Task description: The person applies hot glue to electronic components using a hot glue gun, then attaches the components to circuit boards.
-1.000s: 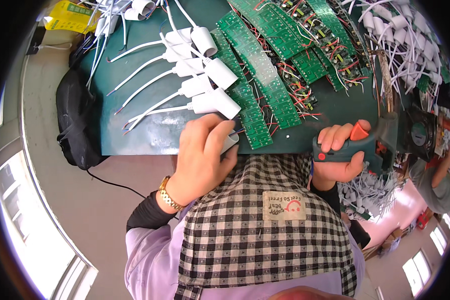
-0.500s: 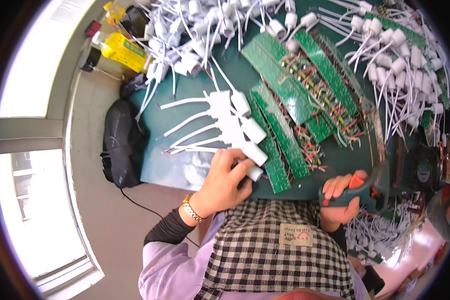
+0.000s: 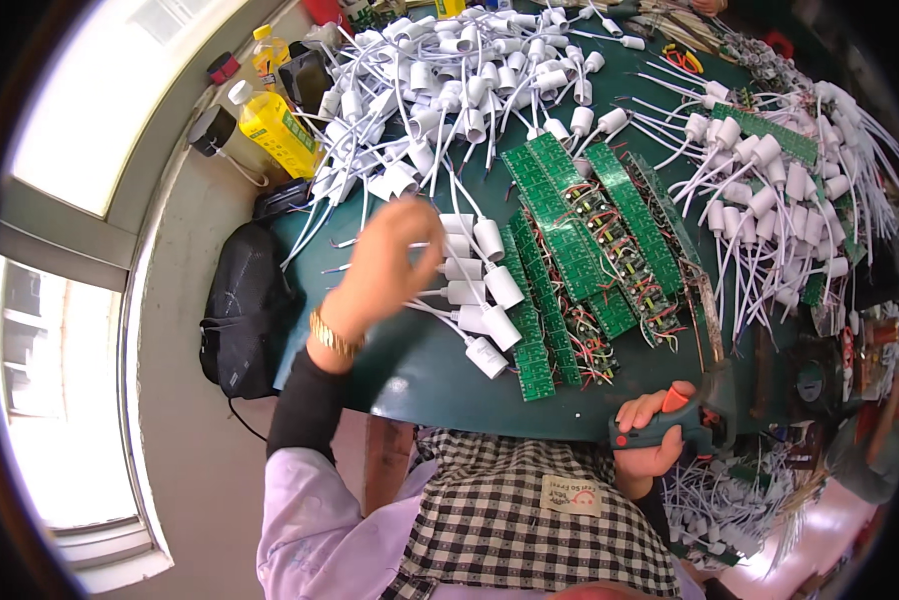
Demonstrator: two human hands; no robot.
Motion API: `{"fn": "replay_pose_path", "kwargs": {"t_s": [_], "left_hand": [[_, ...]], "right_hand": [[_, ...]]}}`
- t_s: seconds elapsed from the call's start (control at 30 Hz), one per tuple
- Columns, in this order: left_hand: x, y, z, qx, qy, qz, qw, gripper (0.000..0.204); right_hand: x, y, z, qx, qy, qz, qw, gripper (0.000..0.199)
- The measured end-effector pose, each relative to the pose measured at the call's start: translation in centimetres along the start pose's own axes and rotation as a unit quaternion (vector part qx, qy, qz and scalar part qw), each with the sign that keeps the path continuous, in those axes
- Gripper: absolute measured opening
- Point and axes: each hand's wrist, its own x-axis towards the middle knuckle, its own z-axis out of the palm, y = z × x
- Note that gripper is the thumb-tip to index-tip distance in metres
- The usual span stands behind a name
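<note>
My left hand (image 3: pixel 385 265), blurred by motion, is over the table beside a row of white cylindrical lamp sockets (image 3: pixel 503 286) with white cables. Its fingers look bent, but what they hold, if anything, does not show. The hand covers some of the cable ends. At the table's front edge, my right hand (image 3: pixel 650 440) is wrapped round a dark teal handheld tool (image 3: pixel 660 430) with an orange trigger and a red button. The tool's front end is hard to make out. Green circuit boards (image 3: pixel 532 330) lie just right of the socket row.
A heap of white sockets (image 3: pixel 440 85) covers the far left of the table, with another pile (image 3: pixel 770 190) at the right. More stacked boards (image 3: pixel 610 220) stand mid-table. Yellow bottles (image 3: pixel 275 130) and a black bag (image 3: pixel 245 310) line the left edge.
My left hand has left the nearest socket in the row and moved up and left toward the cables. The right hand keeps its hold on the tool. The view has shifted slightly.
</note>
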Motion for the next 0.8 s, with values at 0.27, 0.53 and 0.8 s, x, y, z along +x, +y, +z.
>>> {"fn": "replay_pose_path", "kwargs": {"t_s": [0.27, 0.53, 0.8], "left_hand": [[6.3, -10.5, 0.9, 0.431, -0.126, 0.138, 0.883, 0.024], [5.5, -7.8, 0.5, 0.501, -0.144, 0.021, 0.853, 0.022], [0.7, 1.7, -2.3, 0.209, -0.022, 0.001, 0.978, 0.029]], "right_hand": [[-0.4, 0.3, 0.1, -0.009, 0.017, -0.045, 0.999, 0.054], [-0.3, 0.1, -0.2, 0.002, 0.006, -0.045, 0.999, 0.054], [-0.1, 0.3, -0.1, -0.013, 0.017, -0.024, 1.0, 0.055]]}}
